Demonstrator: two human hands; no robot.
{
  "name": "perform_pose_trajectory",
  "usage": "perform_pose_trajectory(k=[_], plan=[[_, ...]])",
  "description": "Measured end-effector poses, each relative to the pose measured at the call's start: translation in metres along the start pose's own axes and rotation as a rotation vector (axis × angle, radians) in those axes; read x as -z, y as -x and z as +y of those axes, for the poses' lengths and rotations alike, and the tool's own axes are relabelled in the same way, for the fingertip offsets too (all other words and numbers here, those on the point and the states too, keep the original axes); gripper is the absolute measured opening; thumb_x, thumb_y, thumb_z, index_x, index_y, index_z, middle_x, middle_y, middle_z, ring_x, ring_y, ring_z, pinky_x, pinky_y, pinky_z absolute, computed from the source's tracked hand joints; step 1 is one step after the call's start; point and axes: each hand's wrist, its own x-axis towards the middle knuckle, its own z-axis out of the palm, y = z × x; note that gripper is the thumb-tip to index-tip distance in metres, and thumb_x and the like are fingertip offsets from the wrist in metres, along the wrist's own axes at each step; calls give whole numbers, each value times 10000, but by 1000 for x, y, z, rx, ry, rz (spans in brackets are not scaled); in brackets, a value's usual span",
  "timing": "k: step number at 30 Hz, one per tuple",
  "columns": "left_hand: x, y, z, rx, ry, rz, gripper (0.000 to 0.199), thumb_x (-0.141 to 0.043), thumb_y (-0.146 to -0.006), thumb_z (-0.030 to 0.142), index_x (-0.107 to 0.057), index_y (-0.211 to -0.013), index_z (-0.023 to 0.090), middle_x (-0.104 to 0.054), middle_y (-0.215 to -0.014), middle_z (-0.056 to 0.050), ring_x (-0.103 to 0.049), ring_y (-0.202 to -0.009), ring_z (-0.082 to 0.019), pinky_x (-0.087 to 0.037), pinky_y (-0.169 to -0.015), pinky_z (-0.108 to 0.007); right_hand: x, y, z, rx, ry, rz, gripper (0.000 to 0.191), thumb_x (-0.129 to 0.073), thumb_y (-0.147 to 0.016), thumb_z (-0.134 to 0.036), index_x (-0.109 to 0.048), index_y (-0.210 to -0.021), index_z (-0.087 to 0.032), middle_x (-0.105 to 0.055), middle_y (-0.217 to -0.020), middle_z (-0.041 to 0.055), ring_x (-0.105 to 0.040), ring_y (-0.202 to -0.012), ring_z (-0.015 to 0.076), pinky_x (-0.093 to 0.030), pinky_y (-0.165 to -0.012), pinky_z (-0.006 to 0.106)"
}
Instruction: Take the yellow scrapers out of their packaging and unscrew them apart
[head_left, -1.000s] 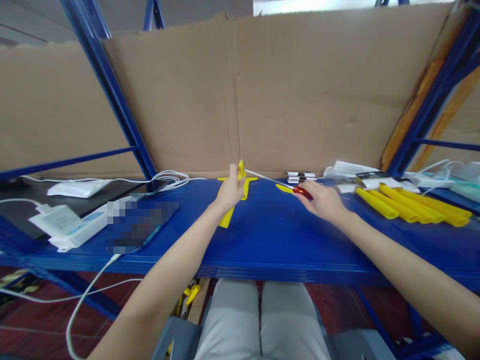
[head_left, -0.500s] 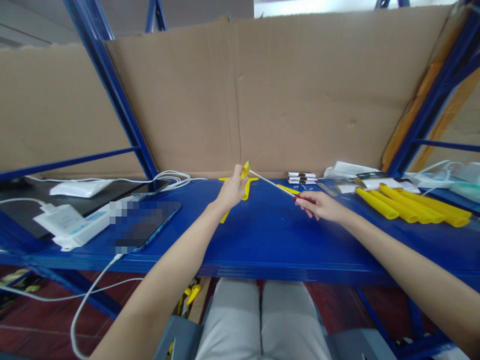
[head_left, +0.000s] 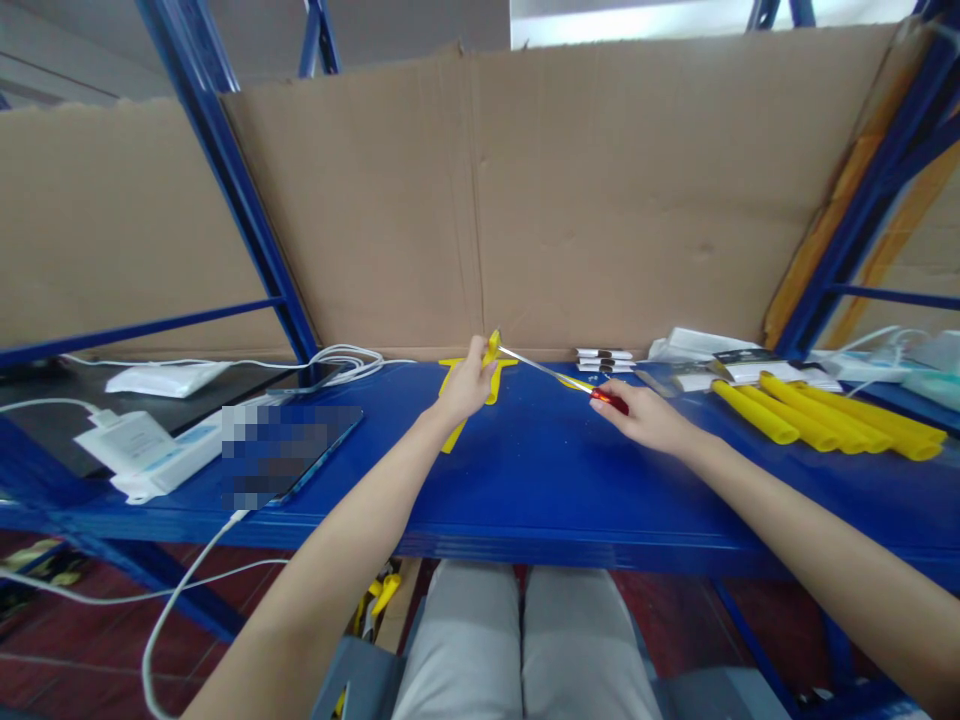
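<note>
My left hand is closed, pinching a small yellow plastic part upright above the blue shelf. In my right hand is a screwdriver with a red handle and a long metal shaft. The shaft slants up to the left, and its tip meets the yellow part or lies very close to it. My right fingers are around the handle end. Beneath and behind my left hand lie more flat yellow pieces, partly hidden by it. Another yellow piece lies behind the screwdriver shaft.
Several yellow tubular handles lie at the right beside white and black packets. Small white bundles sit at the back. On the left are a phone, a power strip and white cables. Cardboard closes off the rear.
My right hand has shifted its hold, and more of the red handle now shows. My left hand keeps the yellow part in nearly the same place. The view has tilted slightly.
</note>
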Motion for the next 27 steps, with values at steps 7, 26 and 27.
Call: perform_pose_trajectory(k=[7,26,27], plan=[[1,1,1,6,-17,23,279,-462,-889,178,-436,-1166,151,-653,-838,-67,-600,-587,-142,-459,-609,-253,-3,-2,2,70,-157,18,299,-416,-896,-427,-589,-803,-202,-672,-744,67,-610,-640,192,-449,-587,297],[-2,1,1,-46,51,19,275,-461,-886,214,-426,-1158,205,-655,-1118,-116,-639,-652,-129,-488,-629,-245,-11,-1,8,-5,-263,94,262,-544,-809,-482,-476,-841,-231,-645,-707,31,-590,-611,191,-439,-569,306],[-3,1,1,-45,53,22,274,-460,-886,213,-427,-1158,204,-653,-1127,-121,-642,-659,-132,-489,-629,-246,-10,-1,6,-7,-266,70,263,-527,-822,-489,-484,-846,-231,-641,-684,24,-581,-589,184,-434,-557,301]])
